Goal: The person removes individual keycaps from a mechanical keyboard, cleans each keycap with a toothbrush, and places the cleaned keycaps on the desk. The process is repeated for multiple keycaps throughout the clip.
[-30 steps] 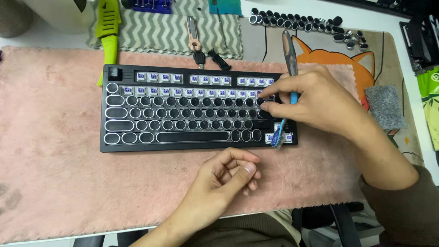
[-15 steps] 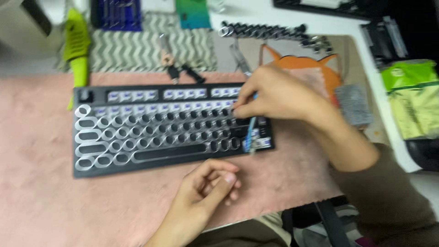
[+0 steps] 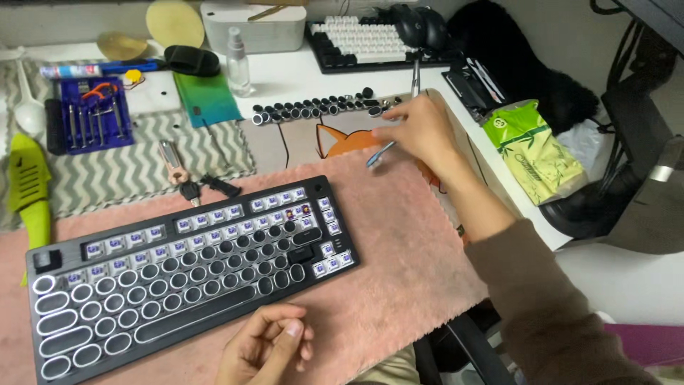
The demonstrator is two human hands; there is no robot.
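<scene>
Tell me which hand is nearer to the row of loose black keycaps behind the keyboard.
Right. The right hand, holding a blue-handled tool, hovers at the end of the row of keycaps. The left hand rests on the pink mat in front of the keyboard.

Bare hands (image 3: 420, 132), brown long sleeve (image 3: 548, 314) on right arm

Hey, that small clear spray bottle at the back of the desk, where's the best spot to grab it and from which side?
Grip the spray bottle around its straight clear body, below the narrower cap. It stands upright, so a sideways pinch suits it. Come from the front right: the white box stands close behind and the green pad lies on its left.
</scene>
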